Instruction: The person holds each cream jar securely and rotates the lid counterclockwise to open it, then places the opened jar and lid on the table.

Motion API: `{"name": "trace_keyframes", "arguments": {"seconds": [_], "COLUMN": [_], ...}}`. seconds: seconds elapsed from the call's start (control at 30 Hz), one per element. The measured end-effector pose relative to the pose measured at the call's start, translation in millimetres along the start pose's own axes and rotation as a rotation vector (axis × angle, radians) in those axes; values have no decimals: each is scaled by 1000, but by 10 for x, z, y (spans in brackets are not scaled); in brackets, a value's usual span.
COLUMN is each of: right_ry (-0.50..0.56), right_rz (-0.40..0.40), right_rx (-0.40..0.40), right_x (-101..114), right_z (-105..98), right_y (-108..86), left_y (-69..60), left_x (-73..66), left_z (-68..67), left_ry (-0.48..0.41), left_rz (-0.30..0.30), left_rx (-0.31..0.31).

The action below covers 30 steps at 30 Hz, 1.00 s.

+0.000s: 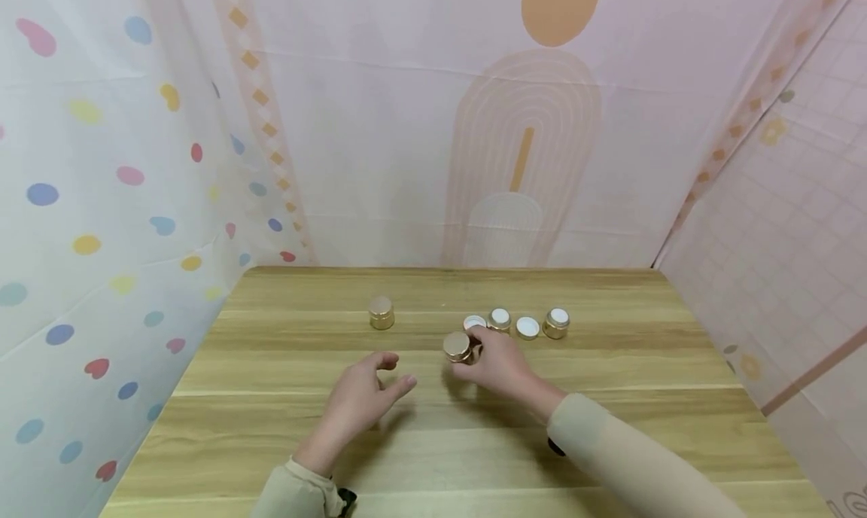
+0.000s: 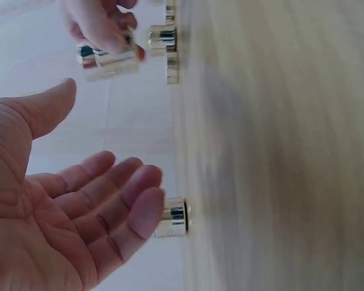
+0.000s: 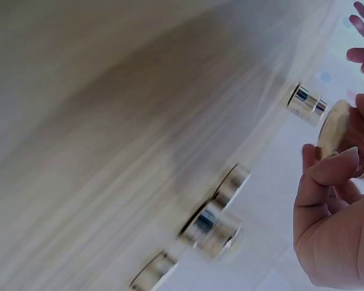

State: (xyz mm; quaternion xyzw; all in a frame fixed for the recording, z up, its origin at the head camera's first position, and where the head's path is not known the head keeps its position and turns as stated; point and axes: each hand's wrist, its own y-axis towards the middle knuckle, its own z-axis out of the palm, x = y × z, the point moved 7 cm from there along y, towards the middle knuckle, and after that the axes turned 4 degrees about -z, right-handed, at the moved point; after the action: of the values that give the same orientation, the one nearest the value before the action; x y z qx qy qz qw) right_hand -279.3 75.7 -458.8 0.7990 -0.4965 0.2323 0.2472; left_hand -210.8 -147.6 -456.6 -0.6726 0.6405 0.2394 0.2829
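Note:
My right hand (image 1: 500,364) grips a small gold jar (image 1: 457,346) with its lid on, lifted above the wooden table. In the right wrist view the thumb and fingers pinch round its side, and part of the jar is hidden by them. My left hand (image 1: 359,397) hangs to the left of it, fingers relaxed, palm turned toward the jar, touching nothing. Another lidded gold jar (image 1: 381,313) stands farther back on the left. Just beyond my right hand are two gold jars with white tops, a nearer one (image 1: 500,319) and one farther right (image 1: 557,323).
Two gold lids lie with their white insides up: one lid (image 1: 475,322) left of the nearer jar, the other lid (image 1: 527,327) between the two jars. The wooden table (image 1: 433,450) ends at a patterned cloth backdrop (image 1: 379,164), with more cloth on both sides.

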Motion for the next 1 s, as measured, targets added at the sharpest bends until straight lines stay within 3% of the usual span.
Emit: {"name": "trace_keyframes", "arguments": {"seconds": [0.23, 0.5, 0.7, 1.0], "right_ry": [62, -22, -80, -137], "right_rz": [-22, -194, -240, -316], "right_rx": [45, 90, 107, 75], "right_x": [-40, 164, 275, 373], "right_z": [-136, -134, -110, -93], "right_y": [-260, -370, -375, -384], "left_y": [5, -28, -31, -36], "left_x": [-189, -568, -709, -717], "left_z": [51, 73, 96, 152], "left_ry": [-35, 75, 114, 143], "left_rz": [129, 377, 433, 477], "left_rx": [4, 38, 76, 89]}}
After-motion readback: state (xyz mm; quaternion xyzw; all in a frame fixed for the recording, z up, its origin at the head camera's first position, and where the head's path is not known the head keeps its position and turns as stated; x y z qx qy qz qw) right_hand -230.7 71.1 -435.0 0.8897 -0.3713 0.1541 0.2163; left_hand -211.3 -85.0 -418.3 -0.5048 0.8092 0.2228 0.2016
